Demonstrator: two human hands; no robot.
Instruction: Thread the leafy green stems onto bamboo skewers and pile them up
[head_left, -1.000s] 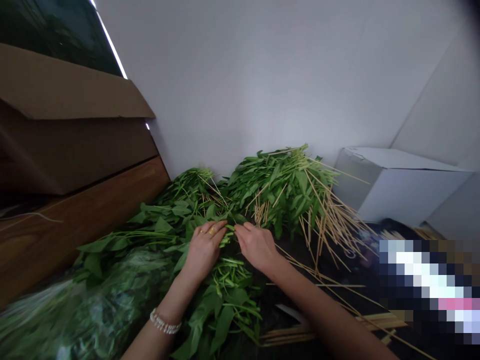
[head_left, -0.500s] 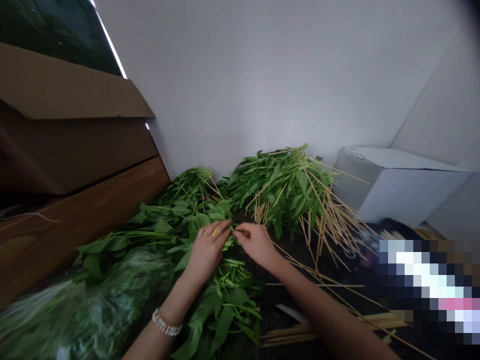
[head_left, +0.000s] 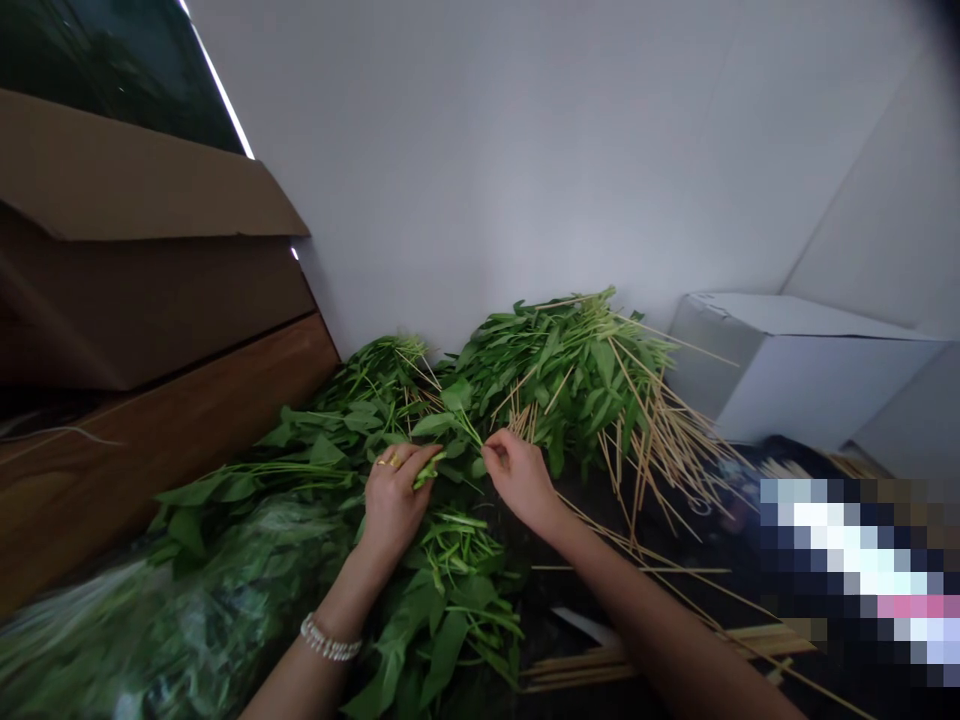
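Observation:
My left hand (head_left: 391,500), with gold rings and a bead bracelet, pinches a green stem piece at its fingertips. My right hand (head_left: 519,478) is closed on a leafy green sprig (head_left: 448,415) that sticks up and to the left between the two hands. Below the hands lies a small heap of cut green stems (head_left: 457,545). Behind them rise two piles of leafy greens threaded on thin bamboo skewers (head_left: 645,440), one pile at the centre (head_left: 382,385) and a bigger one to the right (head_left: 562,370).
A brown cardboard box (head_left: 142,250) rests on a wooden ledge (head_left: 165,440) at the left. Greens in clear plastic (head_left: 150,620) lie at the bottom left. A white box (head_left: 795,375) stands at the right. Loose skewers (head_left: 600,665) lie near the bottom.
The hands have drawn apart. My right hand has lifted a leafy sprig up out of the heap, while my left hand has pulled back left with a bit of stem.

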